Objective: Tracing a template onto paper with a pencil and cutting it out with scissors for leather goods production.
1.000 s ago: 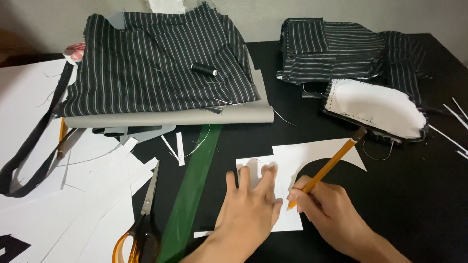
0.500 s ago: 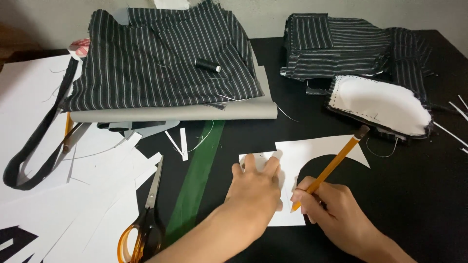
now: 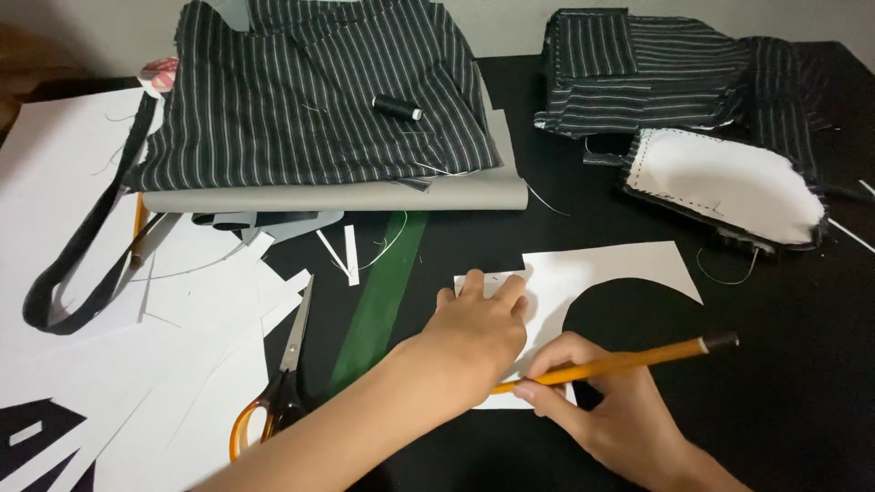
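The left hand [image 3: 478,333] lies flat, fingers spread, pressing down the white paper pattern piece [image 3: 620,269] on the black bench [image 3: 802,364]. The right hand [image 3: 615,405] has its grip closed around a yellow pencil [image 3: 620,363], held near the tip, which seems to meet the paper under the left palm, though that spot is hidden. The paper looks thin, light and easily creased, so it probably handles best pinned flat or lifted by a straight edge. Orange-handled scissors [image 3: 278,383] and a green strip [image 3: 383,296] lie to the left; striped fabric [image 3: 310,91] sits beyond.
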